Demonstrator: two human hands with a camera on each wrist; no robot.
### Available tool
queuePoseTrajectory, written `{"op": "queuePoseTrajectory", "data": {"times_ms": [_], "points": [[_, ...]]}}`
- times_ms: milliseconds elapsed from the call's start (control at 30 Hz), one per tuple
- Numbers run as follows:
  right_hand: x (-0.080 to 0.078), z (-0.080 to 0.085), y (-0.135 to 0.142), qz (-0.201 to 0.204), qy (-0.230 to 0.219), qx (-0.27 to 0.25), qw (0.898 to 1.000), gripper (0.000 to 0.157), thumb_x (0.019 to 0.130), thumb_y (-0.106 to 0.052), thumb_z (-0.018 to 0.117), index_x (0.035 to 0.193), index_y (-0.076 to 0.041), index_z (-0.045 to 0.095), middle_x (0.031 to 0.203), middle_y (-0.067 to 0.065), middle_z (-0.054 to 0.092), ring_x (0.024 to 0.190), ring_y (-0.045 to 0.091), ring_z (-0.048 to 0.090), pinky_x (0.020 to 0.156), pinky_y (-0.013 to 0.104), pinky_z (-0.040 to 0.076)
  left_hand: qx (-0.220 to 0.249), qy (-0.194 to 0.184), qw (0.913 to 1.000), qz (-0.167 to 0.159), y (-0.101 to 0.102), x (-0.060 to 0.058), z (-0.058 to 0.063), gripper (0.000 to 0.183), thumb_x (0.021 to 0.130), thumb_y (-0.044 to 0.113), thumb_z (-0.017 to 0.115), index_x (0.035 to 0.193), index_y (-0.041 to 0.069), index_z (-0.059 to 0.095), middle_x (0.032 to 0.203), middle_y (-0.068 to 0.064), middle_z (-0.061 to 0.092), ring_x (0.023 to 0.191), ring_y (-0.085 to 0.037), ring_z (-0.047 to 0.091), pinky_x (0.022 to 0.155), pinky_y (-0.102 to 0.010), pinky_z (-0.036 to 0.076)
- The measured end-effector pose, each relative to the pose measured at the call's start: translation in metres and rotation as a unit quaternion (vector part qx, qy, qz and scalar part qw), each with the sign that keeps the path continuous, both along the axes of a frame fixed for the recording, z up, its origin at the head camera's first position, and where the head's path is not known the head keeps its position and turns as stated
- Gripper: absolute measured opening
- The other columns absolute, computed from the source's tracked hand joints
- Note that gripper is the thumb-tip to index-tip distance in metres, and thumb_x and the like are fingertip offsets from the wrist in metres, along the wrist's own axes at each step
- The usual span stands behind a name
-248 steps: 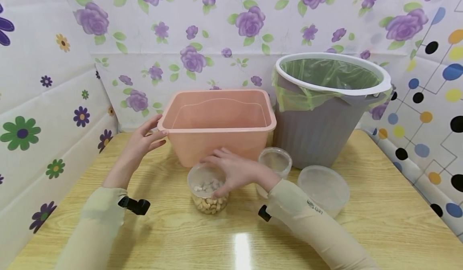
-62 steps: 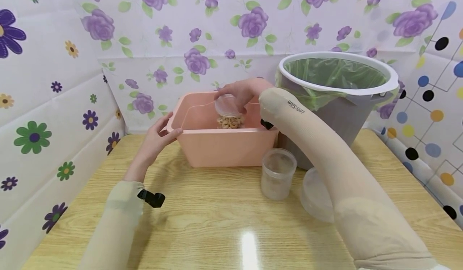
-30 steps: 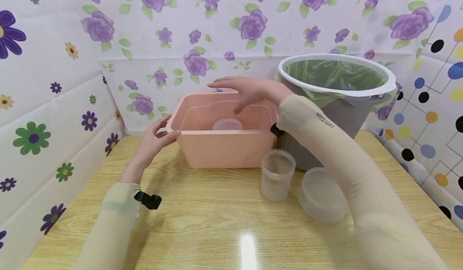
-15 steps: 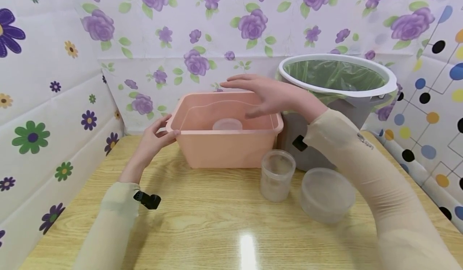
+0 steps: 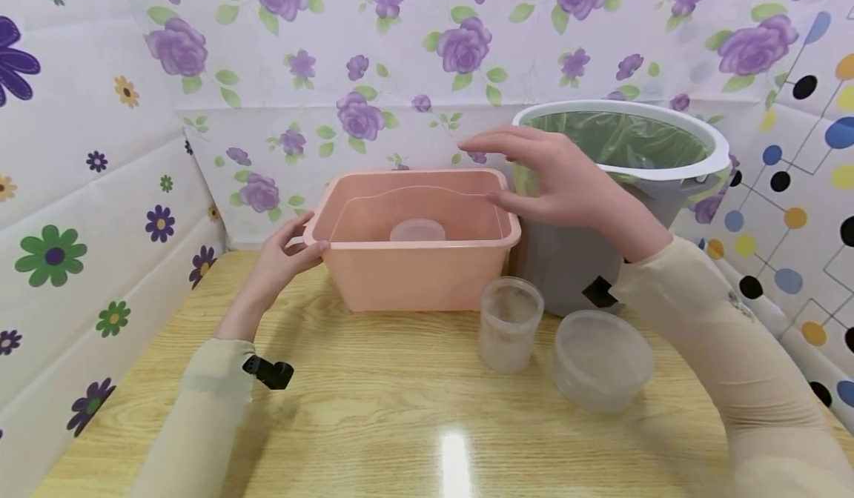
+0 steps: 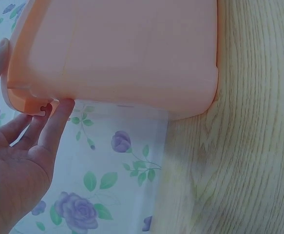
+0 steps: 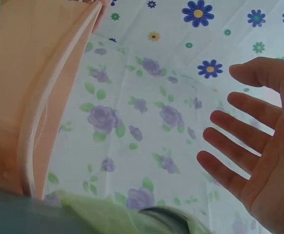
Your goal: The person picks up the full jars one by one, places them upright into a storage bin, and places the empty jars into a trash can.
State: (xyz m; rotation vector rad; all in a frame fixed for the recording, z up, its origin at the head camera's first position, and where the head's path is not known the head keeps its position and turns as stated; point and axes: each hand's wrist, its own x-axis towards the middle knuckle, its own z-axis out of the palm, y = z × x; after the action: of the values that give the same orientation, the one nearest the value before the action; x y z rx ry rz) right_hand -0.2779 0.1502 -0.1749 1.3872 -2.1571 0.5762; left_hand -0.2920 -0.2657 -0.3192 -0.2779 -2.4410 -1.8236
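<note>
On the table (image 5: 360, 409), a pink tub (image 5: 414, 279) holds a translucent container (image 5: 417, 231), left hand (image 5: 282, 253) pinching the tub's rim (image 5: 416, 245), right hand (image 5: 563, 179) spread-fingered.

"Mid-frame, head view?"
"The front wall of the pink basin (image 5: 414, 277) hides all but the round top of a pale container (image 5: 417, 230)."
"Further right?"
"The right hand (image 5: 552, 179) covers part of the grey bin (image 5: 563, 261); the sleeve lettering (image 5: 740, 305) is blurred."
"And the left wrist view?"
"Its left edge cuts off the left hand (image 6: 20, 173)."

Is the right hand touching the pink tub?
Apart: the right wrist view shows the right hand and the pink tub at opposite sides, with flowered backdrop visible between them.
</note>
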Motion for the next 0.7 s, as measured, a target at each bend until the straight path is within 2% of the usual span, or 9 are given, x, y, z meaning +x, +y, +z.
{"op": "queuePoseTrajectory", "data": {"times_ms": [100,200,300,367,500,700], "points": [[0.009,-0.002,0.016,-0.010,0.032,-0.039,0.999,0.054,0.083,-0.006,0.076,0.134,-0.014,0.062,0.133,0.004,0.065,0.124,0.018,0.058,0.105,0.028,0.046,-0.003,-0.002,1.0000,0.002,0.001,0.000,0.000,0.076,0.095,0.025,0.066,0.158,0.020,0.024,0.138,-0.006,0.040,0.101,0.005,0.062,0.090,-0.019,0.056],[0.019,-0.003,0.035,-0.018,0.058,-0.100,0.993,0.049,0.078,-0.001,0.078,0.126,-0.010,0.068,0.124,0.009,0.069,0.121,0.010,0.059,0.104,0.016,0.043,-0.004,-0.003,1.0000,0.000,0.003,0.000,0.002,0.077,0.094,0.028,0.067,0.158,0.021,0.024,0.139,-0.008,0.040,0.102,0.005,0.062,0.090,-0.017,0.056],[0.029,-0.004,0.057,-0.030,0.082,-0.151,0.985,0.036,0.082,-0.008,0.077,0.118,-0.004,0.071,0.117,0.011,0.071,0.119,0.002,0.058,0.106,0.016,0.042,-0.006,-0.004,1.0000,-0.004,0.005,0.000,0.003,0.078,0.095,0.028,0.067,0.159,0.021,0.023,0.140,-0.010,0.040,0.102,0.005,0.062,0.090,-0.017,0.055],[0.037,-0.004,0.070,-0.041,0.093,-0.180,0.978,0.032,0.087,-0.017,0.074,0.114,0.000,0.072,0.116,0.005,0.072,0.118,-0.001,0.059,0.105,0.016,0.043,-0.005,-0.006,1.0000,-0.004,0.005,0.000,0.003,0.077,0.095,0.027,0.066,0.159,0.020,0.023,0.140,-0.010,0.040,0.102,0.006,0.062,0.089,-0.017,0.055],[0.047,-0.003,0.092,-0.078,0.108,-0.213,0.968,0.040,0.090,-0.032,0.072,0.111,0.003,0.073,0.118,-0.014,0.069,0.116,-0.005,0.058,0.107,0.017,0.042,-0.003,-0.004,1.0000,0.001,0.003,0.001,0.002,0.077,0.095,0.025,0.066,0.159,0.019,0.024,0.138,-0.009,0.041,0.100,0.006,0.062,0.088,-0.016,0.056],[0.054,-0.007,0.124,-0.138,0.108,-0.210,0.962,0.044,0.091,-0.035,0.069,0.114,0.002,0.072,0.123,-0.026,0.060,0.121,-0.008,0.052,0.107,0.013,0.038,-0.006,-0.002,1.0000,0.002,-0.001,0.002,0.001,0.077,0.095,0.026,0.067,0.159,0.020,0.024,0.140,-0.010,0.041,0.099,0.006,0.062,0.088,-0.018,0.056]]}}
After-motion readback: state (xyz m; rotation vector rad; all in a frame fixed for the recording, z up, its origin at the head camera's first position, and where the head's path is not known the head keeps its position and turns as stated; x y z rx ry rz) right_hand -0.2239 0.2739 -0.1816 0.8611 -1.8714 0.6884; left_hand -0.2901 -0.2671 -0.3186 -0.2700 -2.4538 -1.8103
